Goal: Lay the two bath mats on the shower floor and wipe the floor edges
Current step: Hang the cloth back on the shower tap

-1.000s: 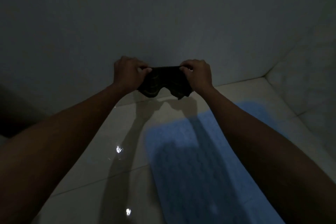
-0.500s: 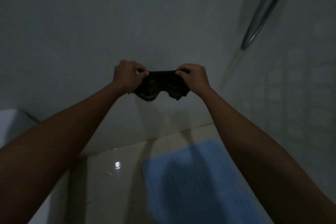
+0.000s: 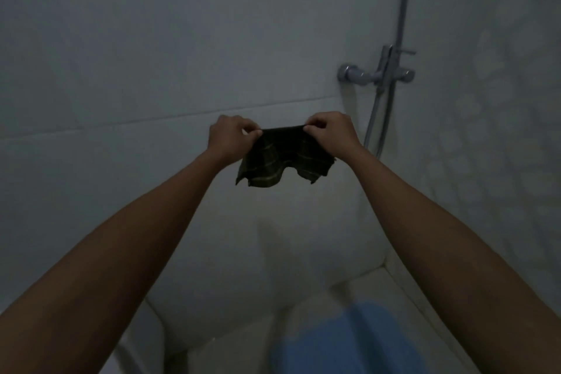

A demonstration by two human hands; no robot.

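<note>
2 hands, the left hand and right hand, are pinching the dark cloth level at its top corners, hanging it high above the blue mat and floor edge

The single head-worn camera looks forward and slightly down along both outstretched forearms at the near shower wall, with the tap fitting at two o'clock and the floor at six.

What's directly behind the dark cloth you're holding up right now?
Behind the dark cloth, pinched by the left hand and right hand, is plain wall tile. The patch of wall it covers is hidden. The shower mixer sits to the right, not behind it.
</note>
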